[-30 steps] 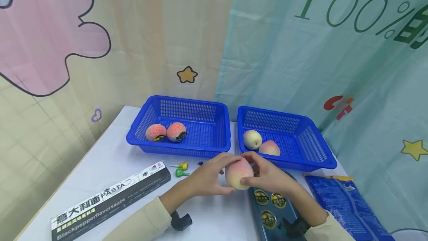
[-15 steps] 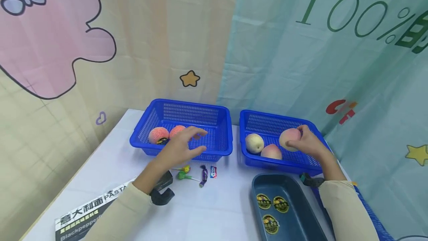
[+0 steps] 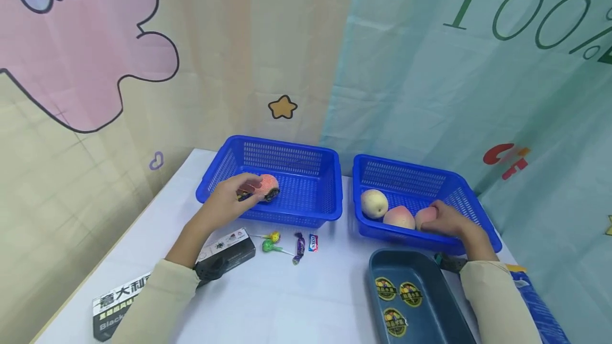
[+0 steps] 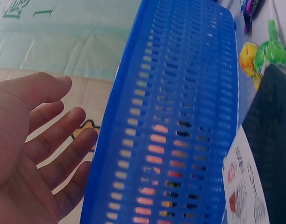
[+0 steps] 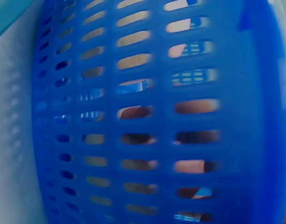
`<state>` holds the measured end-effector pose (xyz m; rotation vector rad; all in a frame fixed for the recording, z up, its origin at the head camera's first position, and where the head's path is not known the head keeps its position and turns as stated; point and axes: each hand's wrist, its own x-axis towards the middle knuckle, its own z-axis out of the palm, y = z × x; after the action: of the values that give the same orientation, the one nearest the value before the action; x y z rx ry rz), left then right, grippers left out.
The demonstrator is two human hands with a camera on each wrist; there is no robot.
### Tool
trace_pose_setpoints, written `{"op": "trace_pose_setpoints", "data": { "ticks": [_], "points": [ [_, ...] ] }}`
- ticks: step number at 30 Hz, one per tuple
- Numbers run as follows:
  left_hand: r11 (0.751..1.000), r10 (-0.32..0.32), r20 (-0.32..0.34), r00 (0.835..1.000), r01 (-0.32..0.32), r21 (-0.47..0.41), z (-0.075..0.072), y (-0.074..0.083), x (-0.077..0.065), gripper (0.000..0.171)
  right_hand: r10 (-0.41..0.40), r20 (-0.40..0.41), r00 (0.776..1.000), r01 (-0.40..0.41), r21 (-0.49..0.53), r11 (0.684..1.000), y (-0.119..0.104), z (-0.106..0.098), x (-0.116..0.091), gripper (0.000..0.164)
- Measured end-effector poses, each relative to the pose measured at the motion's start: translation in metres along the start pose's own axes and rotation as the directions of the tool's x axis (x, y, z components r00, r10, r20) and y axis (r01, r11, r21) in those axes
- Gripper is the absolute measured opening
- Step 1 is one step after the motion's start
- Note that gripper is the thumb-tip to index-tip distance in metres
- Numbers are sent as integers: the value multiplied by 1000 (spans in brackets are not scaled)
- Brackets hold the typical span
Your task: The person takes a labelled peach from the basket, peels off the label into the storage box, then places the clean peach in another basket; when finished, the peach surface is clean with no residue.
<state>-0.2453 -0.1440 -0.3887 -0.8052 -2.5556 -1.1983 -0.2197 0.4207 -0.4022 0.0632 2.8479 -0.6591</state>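
Observation:
In the head view my left hand (image 3: 224, 203) reaches over the left blue basket (image 3: 291, 147), fingers loosely bent near a reddish peach (image 3: 269, 187). A second reddish peach is mostly hidden behind that hand. The left wrist view shows the same hand (image 4: 45, 154) above the basket rim, palm bare and fingers spread. My right hand (image 3: 451, 222) is down inside the right blue basket (image 3: 406, 166), gripping a pink peach (image 3: 424, 217) low by the front wall. Beside it lie another pink peach (image 3: 399, 217) and a pale round fruit (image 3: 374, 204). In the right wrist view the basket wall (image 5: 152, 102) covers most of this.
A dark tray (image 3: 425, 301) with round stickers stands at the front right, beside a blue bag (image 3: 537, 301). Lollipops (image 3: 270, 246), a purple-wrapped candy (image 3: 299, 247) and a small packet (image 3: 313, 242) lie mid-table. The left forearm crosses a pasta box (image 3: 229, 251).
Both hands were at one peach over the table. The right hand carried it into the right basket and lowered it beside the others. The left hand let go and moved left over the left basket.

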Motion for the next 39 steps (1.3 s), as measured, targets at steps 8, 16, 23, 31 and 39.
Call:
{"op": "trace_pose_setpoints", "data": {
  "ticks": [8, 16, 23, 31, 39],
  "points": [
    [1000, 15, -53, 999, -16, -23, -12, -16, -6, 35, -15, 39, 999, 16, -37, 999, 5, -7, -9, 86],
    [998, -5, -110, 994, 12, 64, -26, -30, -11, 36, -62, -15, 998, 62, -5, 998, 6, 0, -18, 85],
    [989, -45, -183, 982, 70, 132, -48, -43, -18, 42, -67, -88, 994, 72, 44, 996, 8, -1, -22, 87],
    [970, -218, -27, 976, 219, 106, -75, -55, -30, 67, -77, -236, 969, 96, 72, 993, 3, -4, -25, 94],
    [972, -231, -1, 973, 231, 37, -79, -67, -36, 55, -122, -473, 873, 192, 102, 976, -38, -7, -22, 86]
  ]
}}
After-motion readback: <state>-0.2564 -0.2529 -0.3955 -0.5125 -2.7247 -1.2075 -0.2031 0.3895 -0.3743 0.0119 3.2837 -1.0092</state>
